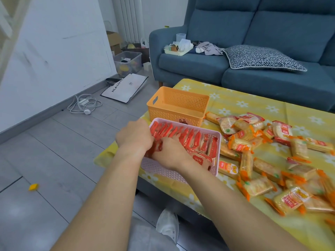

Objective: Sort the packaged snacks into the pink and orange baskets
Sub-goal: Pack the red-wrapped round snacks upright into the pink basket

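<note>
Both hands work inside the pink basket (216,156) at the near left corner of a table (253,105) covered in a yellow flowered cloth. The left hand (135,134) and right hand (170,153) are curled together on red packets (188,136) at the basket's near end, seemingly pressing or gripping one, though motion blur hides which fingers hold what. Red packets stand on edge in tight rows, nearly filling the basket. Just behind it, touching or nearly so, the orange basket (178,104) appears empty. To the right, a loose heap of orange packets (257,185) sprawls across the table, well apart from the orange basket.

The packets look light, crinkly and slick, their rice crackers likely brittle; a gentle pinch across the flat faces or by a crimped end seal would probably serve best, since squeezing hard could crack the contents. The red sort looks nearly done; the orange pile appears untouched.
</note>
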Demonstrator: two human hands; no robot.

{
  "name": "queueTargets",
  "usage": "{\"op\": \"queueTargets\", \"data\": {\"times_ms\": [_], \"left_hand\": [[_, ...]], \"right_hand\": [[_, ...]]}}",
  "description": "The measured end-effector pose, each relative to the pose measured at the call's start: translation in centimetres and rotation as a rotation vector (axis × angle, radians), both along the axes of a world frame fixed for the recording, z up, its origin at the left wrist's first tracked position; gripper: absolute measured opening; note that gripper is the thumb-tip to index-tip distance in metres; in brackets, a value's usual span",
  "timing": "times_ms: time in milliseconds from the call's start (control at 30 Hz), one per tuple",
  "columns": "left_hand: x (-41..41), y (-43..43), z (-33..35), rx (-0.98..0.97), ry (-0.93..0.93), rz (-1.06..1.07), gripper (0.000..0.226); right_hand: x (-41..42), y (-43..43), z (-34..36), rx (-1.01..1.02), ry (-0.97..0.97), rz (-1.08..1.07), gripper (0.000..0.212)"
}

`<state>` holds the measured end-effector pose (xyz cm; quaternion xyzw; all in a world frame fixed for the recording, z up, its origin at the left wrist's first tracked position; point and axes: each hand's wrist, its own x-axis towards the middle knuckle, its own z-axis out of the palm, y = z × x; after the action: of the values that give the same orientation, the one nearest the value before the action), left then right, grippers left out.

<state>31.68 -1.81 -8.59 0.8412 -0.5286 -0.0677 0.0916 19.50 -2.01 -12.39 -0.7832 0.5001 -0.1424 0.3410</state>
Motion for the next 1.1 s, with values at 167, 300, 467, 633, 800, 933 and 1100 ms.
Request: {"op": "queueTargets", "data": {"times_ms": [167,300,467,633,800,933,1100], "left_hand": [[1.1,0.1,-1.1,0.056,0.054,-0.053,0.016],[1.5,0.7,-1.3,0.053,0.146,-0.082,0.007],[1.4,0.6,-1.7,0.054,0.148,-0.093,0.010],[0.6,0.6,-2.4,-0.106,0.369,-0.170,0.023],[0.8,0.7,-2.8,0.025,0.296,-0.175,0.036],[0.3,0.8,-2.7,0.020,0.173,-0.168,0.031],[0.3,1.0,-2.8,0.011,0.183,-0.147,0.029]], "right_hand": [[0.3,0.0,-0.5,-0.018,0.000,-0.038,0.024],[-0.9,0.3,0.0,-0.019,-0.048,-0.047,0.016],[-1.3,0.5,0.2,-0.005,0.130,0.071,0.028],[-3.5,-0.6,1.2,0.062,0.118,0.191,0.041],[-6.0,-0.5,1.4,-0.141,0.081,0.074,0.017],[-6.4,-0.3,1.7,-0.207,0.308,0.071,0.019],[-6.8,-1.7,2.4,-0.024,0.558,0.268,0.022]]}}
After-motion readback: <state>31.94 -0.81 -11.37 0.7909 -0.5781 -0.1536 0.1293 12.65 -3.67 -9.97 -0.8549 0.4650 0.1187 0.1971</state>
